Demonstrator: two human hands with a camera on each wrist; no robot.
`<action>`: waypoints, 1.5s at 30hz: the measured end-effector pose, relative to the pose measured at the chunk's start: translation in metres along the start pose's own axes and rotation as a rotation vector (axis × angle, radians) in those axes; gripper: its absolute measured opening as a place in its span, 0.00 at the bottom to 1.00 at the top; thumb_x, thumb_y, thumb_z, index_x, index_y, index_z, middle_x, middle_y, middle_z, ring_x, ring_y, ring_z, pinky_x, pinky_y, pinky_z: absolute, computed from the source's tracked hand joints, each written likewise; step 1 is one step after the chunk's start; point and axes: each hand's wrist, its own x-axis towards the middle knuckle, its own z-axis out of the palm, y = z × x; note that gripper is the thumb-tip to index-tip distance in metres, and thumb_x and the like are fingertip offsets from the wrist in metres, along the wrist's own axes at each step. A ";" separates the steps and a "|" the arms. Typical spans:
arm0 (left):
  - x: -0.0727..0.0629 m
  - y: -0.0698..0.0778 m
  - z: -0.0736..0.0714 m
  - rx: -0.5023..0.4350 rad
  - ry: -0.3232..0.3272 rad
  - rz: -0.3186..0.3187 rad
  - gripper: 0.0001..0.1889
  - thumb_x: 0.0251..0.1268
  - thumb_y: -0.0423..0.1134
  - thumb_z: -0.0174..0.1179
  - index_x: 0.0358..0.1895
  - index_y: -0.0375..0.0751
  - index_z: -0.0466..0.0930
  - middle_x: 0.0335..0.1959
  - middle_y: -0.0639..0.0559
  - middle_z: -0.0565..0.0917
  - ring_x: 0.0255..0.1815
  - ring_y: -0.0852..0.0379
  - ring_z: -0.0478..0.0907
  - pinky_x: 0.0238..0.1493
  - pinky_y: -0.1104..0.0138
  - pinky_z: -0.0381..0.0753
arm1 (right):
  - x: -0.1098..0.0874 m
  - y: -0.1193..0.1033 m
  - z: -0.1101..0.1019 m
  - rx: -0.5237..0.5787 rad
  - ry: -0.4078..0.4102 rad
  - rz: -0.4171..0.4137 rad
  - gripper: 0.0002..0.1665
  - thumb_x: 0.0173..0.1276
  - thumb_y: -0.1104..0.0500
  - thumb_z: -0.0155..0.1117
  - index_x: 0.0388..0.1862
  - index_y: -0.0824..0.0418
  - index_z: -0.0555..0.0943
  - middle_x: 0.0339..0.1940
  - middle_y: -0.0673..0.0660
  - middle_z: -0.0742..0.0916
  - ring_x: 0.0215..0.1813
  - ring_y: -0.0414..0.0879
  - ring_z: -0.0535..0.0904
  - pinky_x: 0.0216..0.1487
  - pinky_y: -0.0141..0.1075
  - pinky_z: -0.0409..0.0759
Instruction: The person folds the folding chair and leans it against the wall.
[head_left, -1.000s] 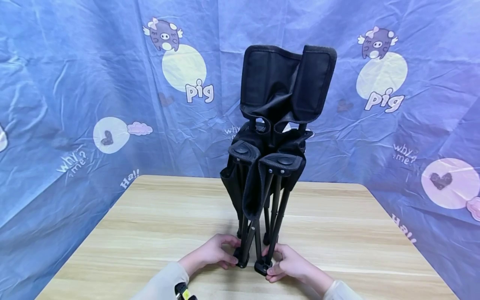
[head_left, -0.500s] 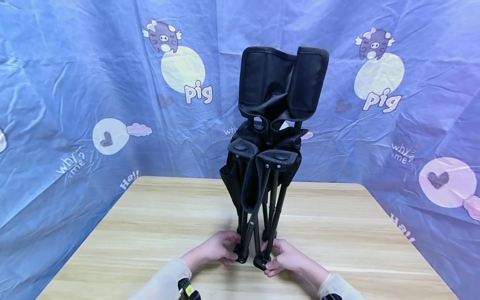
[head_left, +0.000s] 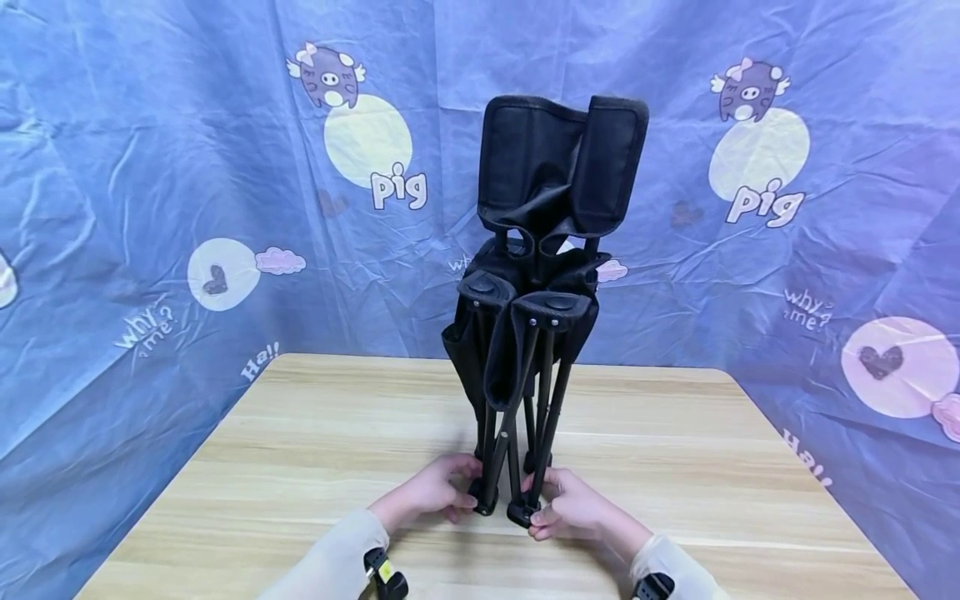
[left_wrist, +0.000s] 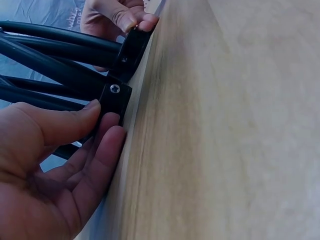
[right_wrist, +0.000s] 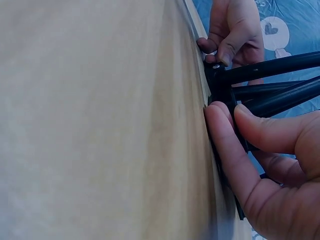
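A black folding camp chair (head_left: 547, 200) stands folded and upright on the wooden table (head_left: 345, 417). Its fabric is bunched between thin dark legs that end in plastic feet. My left hand (head_left: 435, 487) pinches the near left foot (left_wrist: 116, 97), thumb above and fingers low beside the tabletop. On the other side, my right hand (head_left: 576, 507) grips the near right foot (right_wrist: 225, 100) between thumb and fingers. Both wrist views show the two near feet close together. The rear feet are partly hidden behind the front legs.
A blue cloth (head_left: 225, 167) printed with pigs and words hangs behind the table and along both sides. The table's far edge (head_left: 360, 357) runs a little behind the chair. A dark band with a yellow patch (head_left: 385, 572) is on the left sleeve.
The chair's feet and both hands have shifted slightly away, toward the far side of the table. The chair's upper right part has moved left, so the top looks narrower.
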 end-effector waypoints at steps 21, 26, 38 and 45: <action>0.017 0.000 -0.007 -0.004 0.050 -0.008 0.24 0.50 0.15 0.62 0.54 0.30 0.76 0.46 0.43 0.76 0.25 0.56 0.80 0.18 0.66 0.82 | 0.021 -0.004 -0.009 -0.046 0.055 0.006 0.28 0.53 0.85 0.57 0.55 0.79 0.70 0.58 0.81 0.68 0.31 0.52 0.85 0.38 0.44 0.88; 0.022 0.000 -0.008 0.030 0.064 -0.002 0.23 0.52 0.16 0.62 0.54 0.31 0.76 0.47 0.43 0.77 0.25 0.56 0.79 0.17 0.65 0.81 | 0.027 -0.005 -0.012 -0.043 0.063 0.004 0.28 0.53 0.85 0.57 0.56 0.80 0.69 0.58 0.81 0.69 0.31 0.51 0.84 0.38 0.43 0.88; 0.033 -0.005 -0.011 0.043 0.089 -0.014 0.23 0.54 0.16 0.61 0.54 0.31 0.75 0.48 0.42 0.78 0.27 0.55 0.80 0.16 0.63 0.82 | 0.039 -0.004 -0.017 -0.046 0.099 0.003 0.29 0.53 0.85 0.57 0.56 0.80 0.70 0.60 0.82 0.71 0.31 0.50 0.84 0.38 0.43 0.88; 0.040 -0.006 -0.013 0.021 0.111 -0.024 0.23 0.54 0.16 0.61 0.55 0.32 0.76 0.48 0.41 0.78 0.28 0.54 0.80 0.17 0.63 0.82 | 0.045 -0.006 -0.019 -0.041 0.123 0.001 0.29 0.53 0.85 0.57 0.57 0.79 0.70 0.60 0.80 0.73 0.31 0.50 0.84 0.38 0.42 0.88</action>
